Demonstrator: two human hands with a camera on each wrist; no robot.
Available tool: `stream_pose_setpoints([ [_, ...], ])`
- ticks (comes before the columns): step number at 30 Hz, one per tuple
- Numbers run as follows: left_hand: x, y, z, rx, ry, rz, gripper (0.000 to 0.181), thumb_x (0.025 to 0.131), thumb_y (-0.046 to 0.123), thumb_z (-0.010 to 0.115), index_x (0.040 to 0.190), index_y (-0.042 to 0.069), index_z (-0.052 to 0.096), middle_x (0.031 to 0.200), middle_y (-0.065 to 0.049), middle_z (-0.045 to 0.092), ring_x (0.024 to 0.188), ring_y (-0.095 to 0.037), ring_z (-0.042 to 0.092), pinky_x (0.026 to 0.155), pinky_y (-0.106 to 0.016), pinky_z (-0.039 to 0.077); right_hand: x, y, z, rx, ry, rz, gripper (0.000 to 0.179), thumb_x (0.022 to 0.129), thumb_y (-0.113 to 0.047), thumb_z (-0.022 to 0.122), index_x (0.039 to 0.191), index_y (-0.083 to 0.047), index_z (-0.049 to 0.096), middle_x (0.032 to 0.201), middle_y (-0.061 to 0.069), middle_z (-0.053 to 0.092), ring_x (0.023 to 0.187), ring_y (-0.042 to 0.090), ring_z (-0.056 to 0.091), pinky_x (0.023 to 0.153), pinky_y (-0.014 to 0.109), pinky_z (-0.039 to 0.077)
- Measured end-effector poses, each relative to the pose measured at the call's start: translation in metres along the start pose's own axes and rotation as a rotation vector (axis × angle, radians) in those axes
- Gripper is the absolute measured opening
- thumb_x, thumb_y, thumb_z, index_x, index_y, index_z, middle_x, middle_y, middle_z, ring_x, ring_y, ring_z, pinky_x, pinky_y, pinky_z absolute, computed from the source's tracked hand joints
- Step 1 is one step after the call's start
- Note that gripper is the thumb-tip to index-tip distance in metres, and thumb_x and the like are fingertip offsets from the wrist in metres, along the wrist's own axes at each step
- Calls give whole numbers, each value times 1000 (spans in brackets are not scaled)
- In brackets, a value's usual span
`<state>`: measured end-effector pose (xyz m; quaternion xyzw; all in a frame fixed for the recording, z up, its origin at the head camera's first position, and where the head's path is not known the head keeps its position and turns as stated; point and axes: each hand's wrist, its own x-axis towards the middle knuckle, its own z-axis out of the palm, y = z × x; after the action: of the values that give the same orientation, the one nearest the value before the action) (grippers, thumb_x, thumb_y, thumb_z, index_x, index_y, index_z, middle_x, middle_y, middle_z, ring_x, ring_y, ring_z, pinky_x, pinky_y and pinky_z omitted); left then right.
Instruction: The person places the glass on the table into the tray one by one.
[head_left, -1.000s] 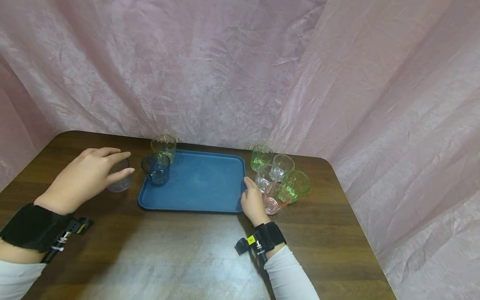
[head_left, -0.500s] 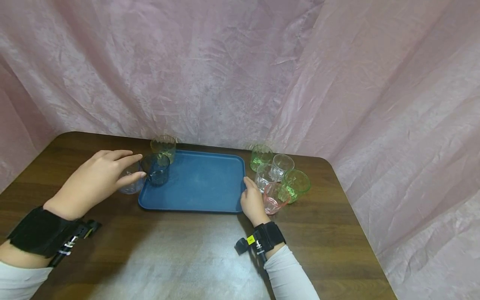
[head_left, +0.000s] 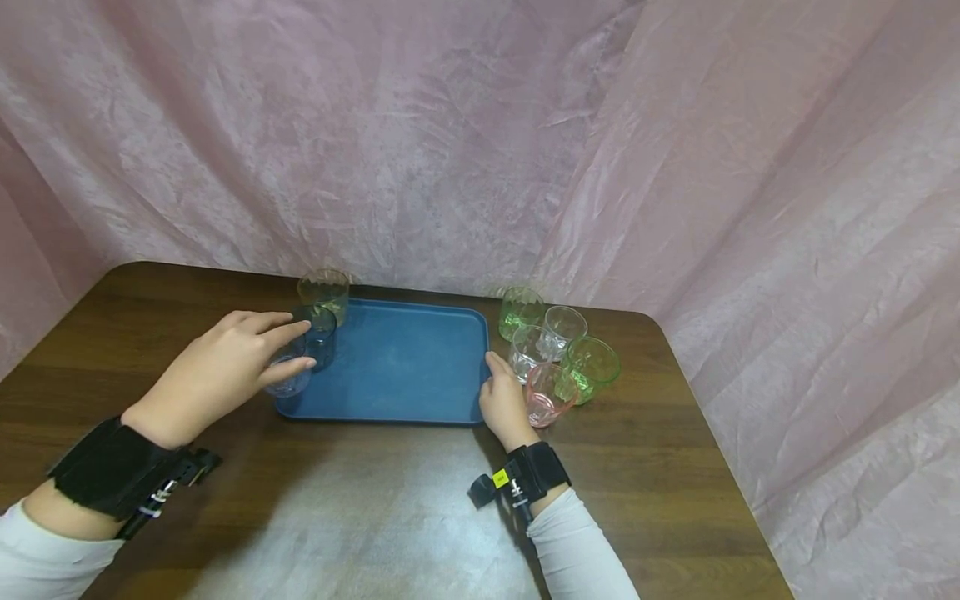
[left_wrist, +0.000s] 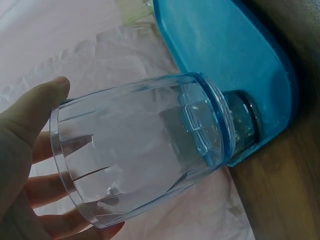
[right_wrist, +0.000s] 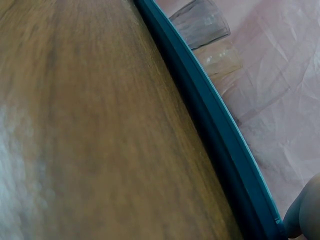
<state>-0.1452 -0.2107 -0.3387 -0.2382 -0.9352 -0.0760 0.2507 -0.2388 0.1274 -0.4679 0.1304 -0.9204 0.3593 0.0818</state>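
In the head view my left hand [head_left: 217,367] holds a clear drinking glass [head_left: 288,383] by its rim, over the left end of a blue tray [head_left: 408,362]. The left wrist view shows thumb and fingers around the rim of that glass [left_wrist: 135,150]. Just beyond it a dark-tinted glass [head_left: 324,346] stands on the tray, partly hidden by my fingers. A yellowish glass [head_left: 333,287] is at the tray's far left corner. My right hand [head_left: 507,408] grips the tray's right edge; in the right wrist view a fingertip [right_wrist: 307,210] meets the rim.
Right of the tray, several glasses cluster on the wooden table [head_left: 645,467]: two green ones, two clear ones and a pink glass [head_left: 546,407] close to my right hand. A pink curtain [head_left: 450,150] hangs behind the table's far edge.
My left hand has carried the clear glass rightward, from the table left of the tray to over the tray's left end. The right hand and tray have stayed put.
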Motion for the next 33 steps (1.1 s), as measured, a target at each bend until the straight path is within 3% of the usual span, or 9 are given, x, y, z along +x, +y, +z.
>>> stream_pose_setpoints([
  [15, -4, 5, 21, 28, 33, 38, 54, 75, 37, 75, 116, 2, 68, 107, -23, 69, 94, -40, 63, 61, -49, 60, 0, -1, -1, -7, -7, 11, 46, 88, 9, 45, 133, 9, 48, 140, 26, 47, 129, 36, 44, 108, 49, 39],
  [33, -14, 10, 40, 17, 14, 23, 53, 78, 40, 73, 116, 4, 68, 109, -22, 68, 98, -39, 62, 60, -48, 60, 1, 0, -1, -8, -10, 10, 46, 87, 10, 44, 134, 9, 47, 140, 27, 47, 129, 37, 43, 110, 49, 38],
])
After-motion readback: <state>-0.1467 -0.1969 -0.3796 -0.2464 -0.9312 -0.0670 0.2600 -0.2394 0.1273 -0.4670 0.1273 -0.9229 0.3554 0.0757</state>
